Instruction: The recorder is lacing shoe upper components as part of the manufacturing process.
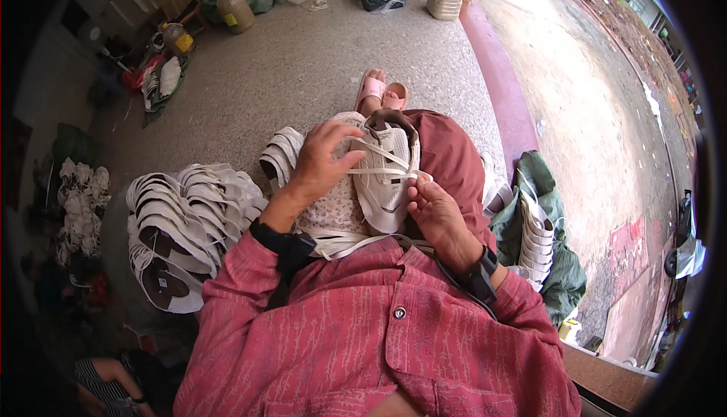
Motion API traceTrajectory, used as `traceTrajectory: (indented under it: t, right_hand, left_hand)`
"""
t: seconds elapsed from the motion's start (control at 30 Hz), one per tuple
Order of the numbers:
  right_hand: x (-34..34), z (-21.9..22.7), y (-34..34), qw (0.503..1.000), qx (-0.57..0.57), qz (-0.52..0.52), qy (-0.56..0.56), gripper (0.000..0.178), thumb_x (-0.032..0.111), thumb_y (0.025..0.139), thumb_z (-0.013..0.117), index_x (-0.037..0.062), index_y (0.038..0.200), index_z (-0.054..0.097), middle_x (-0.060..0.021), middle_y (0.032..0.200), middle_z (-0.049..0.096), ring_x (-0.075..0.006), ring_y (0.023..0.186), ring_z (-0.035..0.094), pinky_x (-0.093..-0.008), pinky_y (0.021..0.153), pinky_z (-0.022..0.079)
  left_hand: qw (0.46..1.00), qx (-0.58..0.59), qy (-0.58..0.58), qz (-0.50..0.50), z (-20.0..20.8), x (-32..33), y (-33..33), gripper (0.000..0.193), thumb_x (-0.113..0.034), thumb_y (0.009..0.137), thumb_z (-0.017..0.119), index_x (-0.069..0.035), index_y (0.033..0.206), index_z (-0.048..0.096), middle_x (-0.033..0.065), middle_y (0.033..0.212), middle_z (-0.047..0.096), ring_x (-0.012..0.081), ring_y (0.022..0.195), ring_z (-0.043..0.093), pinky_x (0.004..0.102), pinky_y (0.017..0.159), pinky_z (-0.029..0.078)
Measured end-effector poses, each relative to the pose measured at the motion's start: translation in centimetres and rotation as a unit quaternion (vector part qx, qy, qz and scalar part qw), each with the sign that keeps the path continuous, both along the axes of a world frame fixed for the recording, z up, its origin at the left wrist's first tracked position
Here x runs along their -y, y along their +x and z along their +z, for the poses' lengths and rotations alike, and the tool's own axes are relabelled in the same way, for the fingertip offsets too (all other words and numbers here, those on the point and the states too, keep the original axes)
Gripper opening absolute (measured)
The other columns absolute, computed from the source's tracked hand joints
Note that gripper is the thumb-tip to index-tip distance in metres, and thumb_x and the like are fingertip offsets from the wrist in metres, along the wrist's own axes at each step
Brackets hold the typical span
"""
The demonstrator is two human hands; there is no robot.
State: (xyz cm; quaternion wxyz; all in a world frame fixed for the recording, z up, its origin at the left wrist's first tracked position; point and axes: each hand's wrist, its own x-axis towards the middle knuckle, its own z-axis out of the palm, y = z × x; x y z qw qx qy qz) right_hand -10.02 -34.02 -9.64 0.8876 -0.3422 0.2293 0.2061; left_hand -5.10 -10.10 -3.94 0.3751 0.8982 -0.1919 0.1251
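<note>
You've got a pale shoe upper (375, 191) on your lap, toe end toward your body: off-white, fine mesh plus smoother panels, dark brown lining round the collar opening. Flat white lace (385, 171) runs in narrow strips across it. Your right hand (439, 216) has thumb and fingertips pinched together on the lace at the upper's right edge. Your left hand (322, 156) is on the other side, fingers curved, thumb and forefinger apart beside the lace; can't tell if they touch it. Under the upper: soft floral-print cloth (327, 203) on the left, plain brick-red trousers (447, 156) on the right. Loose flat laces (344, 243) lie in a bunch below the toe, near your waist. Left of you, curved uppers nest in ribbed, overlapping stacks (198, 209); on the right, another nested row (535, 244) sits against crinkled green sheeting (566, 281). Floor (303, 53) is speckled, grainy grey.
</note>
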Motion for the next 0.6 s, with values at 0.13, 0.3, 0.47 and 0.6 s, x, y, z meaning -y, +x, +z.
traceTrajectory:
  t: [0.13, 0.3, 0.47, 0.6]
  right_hand:
    - [0.2, -0.3, 0.7, 0.996, -0.017, -0.009, 0.087, 0.013, 0.022, 0.096, 0.062, 0.0114, 0.104, 0.062, 0.0016, 0.094, 0.066, -0.0086, 0.077, 0.059, -0.0231, 0.067, 0.046]
    - [0.5, -1.3, 0.9, 0.988, -0.032, 0.02, 0.148, 0.016, 0.026, 0.094, 0.064, 0.0109, 0.101, 0.063, 0.0015, 0.087, 0.065, -0.0108, 0.074, 0.058, -0.0244, 0.067, 0.045]
    - [0.5, -1.3, 0.4, 0.983, 0.004, 0.048, 0.178, 0.016, 0.017, 0.093, 0.059, 0.006, 0.104, 0.063, -0.0015, 0.084, 0.064, -0.0162, 0.074, 0.057, -0.0316, 0.071, 0.047]
    - [0.0, 0.1, 0.1, 0.991, -0.008, 0.038, 0.132, 0.023, 0.014, 0.091, 0.059, 0.0048, 0.112, 0.061, -0.0016, 0.086, 0.064, -0.0158, 0.075, 0.057, -0.0324, 0.073, 0.047]
  left_hand:
    - [0.987, 0.112, 0.084, -0.073, 0.9, 2.9, 1.7, 0.032, -0.023, 0.074, 0.076, -0.009, 0.099, 0.063, 0.0075, 0.106, 0.058, 0.0278, 0.105, 0.053, 0.0399, 0.093, 0.042]
    - [0.979, 0.045, 0.137, -0.143, 0.5, 4.1, 2.7, 0.022, -0.022, 0.074, 0.076, -0.007, 0.079, 0.062, 0.0062, 0.096, 0.055, 0.0261, 0.101, 0.05, 0.0398, 0.093, 0.041]
    - [0.985, 0.023, 0.089, -0.143, -1.1, 4.1, 3.5, 0.026, -0.026, 0.077, 0.076, -0.005, 0.075, 0.061, 0.0049, 0.093, 0.055, 0.0255, 0.098, 0.049, 0.0382, 0.09, 0.039]
    - [0.987, 0.003, 0.08, -0.141, -1.9, 3.8, 4.1, 0.031, -0.031, 0.084, 0.073, -0.005, 0.073, 0.06, 0.0036, 0.089, 0.054, 0.0241, 0.094, 0.048, 0.0371, 0.087, 0.037]
